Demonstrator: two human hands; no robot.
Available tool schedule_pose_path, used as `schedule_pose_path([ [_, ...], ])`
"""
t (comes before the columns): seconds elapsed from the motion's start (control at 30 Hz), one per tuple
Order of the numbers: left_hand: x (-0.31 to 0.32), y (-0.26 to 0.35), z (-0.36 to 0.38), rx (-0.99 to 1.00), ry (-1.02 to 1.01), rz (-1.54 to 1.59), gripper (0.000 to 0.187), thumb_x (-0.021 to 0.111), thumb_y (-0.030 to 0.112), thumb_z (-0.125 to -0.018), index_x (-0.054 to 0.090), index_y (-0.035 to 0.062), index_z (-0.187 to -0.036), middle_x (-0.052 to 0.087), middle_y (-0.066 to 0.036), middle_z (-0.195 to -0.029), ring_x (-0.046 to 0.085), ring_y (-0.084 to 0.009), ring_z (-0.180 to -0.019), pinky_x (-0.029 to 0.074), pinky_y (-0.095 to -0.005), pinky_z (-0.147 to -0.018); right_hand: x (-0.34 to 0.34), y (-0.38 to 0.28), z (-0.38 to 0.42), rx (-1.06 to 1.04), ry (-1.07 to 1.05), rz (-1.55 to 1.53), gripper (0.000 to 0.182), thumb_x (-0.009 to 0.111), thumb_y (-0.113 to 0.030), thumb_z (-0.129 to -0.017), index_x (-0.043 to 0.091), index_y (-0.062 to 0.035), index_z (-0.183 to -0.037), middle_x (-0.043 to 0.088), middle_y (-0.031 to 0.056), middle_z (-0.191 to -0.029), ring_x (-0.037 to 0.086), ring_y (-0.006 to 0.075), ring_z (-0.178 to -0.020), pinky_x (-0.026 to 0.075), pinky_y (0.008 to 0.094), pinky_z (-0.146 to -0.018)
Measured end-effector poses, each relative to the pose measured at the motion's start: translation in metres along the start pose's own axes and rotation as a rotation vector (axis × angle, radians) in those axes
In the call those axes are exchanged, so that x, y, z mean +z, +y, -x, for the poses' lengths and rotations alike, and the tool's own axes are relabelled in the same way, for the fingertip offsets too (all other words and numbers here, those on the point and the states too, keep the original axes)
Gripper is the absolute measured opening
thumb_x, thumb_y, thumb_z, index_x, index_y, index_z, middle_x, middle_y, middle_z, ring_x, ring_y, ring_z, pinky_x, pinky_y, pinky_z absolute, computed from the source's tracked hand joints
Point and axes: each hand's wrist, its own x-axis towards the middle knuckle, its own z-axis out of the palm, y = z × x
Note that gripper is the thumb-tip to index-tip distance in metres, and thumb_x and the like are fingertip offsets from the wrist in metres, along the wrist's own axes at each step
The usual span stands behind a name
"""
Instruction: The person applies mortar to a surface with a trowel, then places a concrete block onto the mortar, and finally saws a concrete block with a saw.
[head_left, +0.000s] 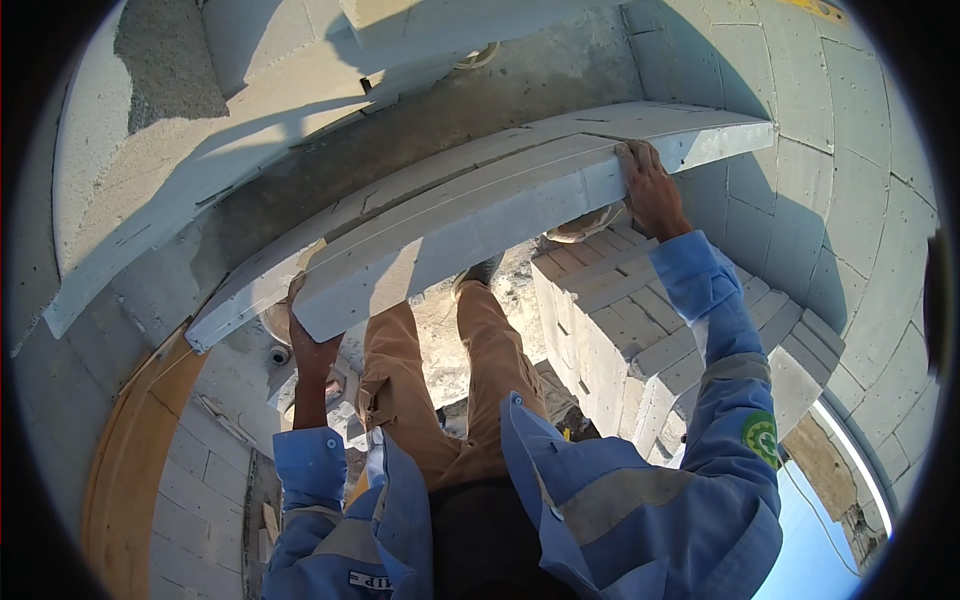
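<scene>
A long pale block (460, 225) lies along the top of a low wall of similar blocks (725, 145) in front of me. My right hand (652, 188) rests over the block's right end, its fingers bent over the upper edge. At the block's left end my left hand (312, 335) is pressed against the end face, its fingers partly hidden behind the block. A thin light string runs lengthwise over the block. Between this wall and the blocks beyond lies a grey, shaded strip (450, 120).
Stacked pale blocks (640, 320) stand below at the right. A tall block wall (840, 170) rises on the right. At the left is a curved wooden board (140, 450). Large blocks (250, 150) lie beyond the strip. Rubble surrounds my feet.
</scene>
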Motion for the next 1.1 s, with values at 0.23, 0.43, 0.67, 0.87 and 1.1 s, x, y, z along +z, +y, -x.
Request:
schedule_pose_path([
  [0.23, -0.002, -0.007, -0.004, 0.063, 0.009, -0.128, 0.091, 0.084, -0.001, -0.069, 0.037, 0.0063, -0.147, 0.047, -0.015, -0.142, 0.05, -0.0275, -0.129, 0.042, -0.0372, -0.108, 0.005, 0.001, -0.004, -0.043, 0.024, 0.1, 0.056, 0.064, -0.005, -0.081, 0.05, -0.0059, -0.134, 0.051, 0.012, -0.133, 0.047, 0.0308, -0.132, 0.043, 0.0428, -0.108],
  [0.43, -0.002, -0.016, -0.003, 0.025, -0.002, -0.067, 0.09, 0.084, 0.0, -0.069, 0.037, 0.0051, -0.146, 0.047, -0.016, -0.143, 0.05, -0.0271, -0.13, 0.042, -0.0378, -0.108, 0.004, 0.002, -0.004, -0.032, 0.041, 0.091, 0.056, 0.065, -0.005, -0.08, 0.05, -0.0064, -0.134, 0.051, 0.0116, -0.132, 0.047, 0.0315, -0.132, 0.041, 0.0435, -0.108],
  [0.67, -0.004, -0.022, -0.009, -0.029, -0.001, -0.108, 0.091, 0.086, 0.003, -0.068, 0.037, 0.0034, -0.145, 0.051, -0.016, -0.138, 0.053, -0.0268, -0.126, 0.044, -0.0385, -0.107, 0.002, -0.001, -0.003, -0.02, 0.008, 0.064, 0.07, 0.072, -0.003, -0.073, 0.047, -0.0047, -0.138, 0.049, 0.0134, -0.135, 0.045, 0.0331, -0.133, 0.039, 0.0443, -0.111],
  [0.87, -0.004, -0.007, -0.016, 0.058, 0.029, -0.117, 0.093, 0.088, 0.009, -0.068, 0.036, 0.0029, -0.146, 0.053, -0.016, -0.136, 0.054, -0.0257, -0.125, 0.045, -0.0378, -0.106, 0.003, -0.003, -0.004, -0.017, 0.001, 0.057, 0.074, 0.07, -0.001, -0.072, 0.045, -0.0027, -0.142, 0.047, 0.0154, -0.138, 0.044, 0.035, -0.133, 0.038, 0.0452, -0.112],
  [1.1, -0.003, -0.014, -0.018, -0.004, -0.009, -0.068, 0.09, 0.084, 0.006, -0.069, 0.037, 0.0023, -0.146, 0.051, -0.015, -0.139, 0.053, -0.0248, -0.127, 0.043, -0.0372, -0.107, 0.003, -0.003, -0.005, -0.008, 0.02, 0.082, 0.064, 0.067, -0.001, -0.076, 0.047, -0.0043, -0.137, 0.049, 0.0136, -0.135, 0.045, 0.0327, -0.132, 0.039, 0.0442, -0.111],
])
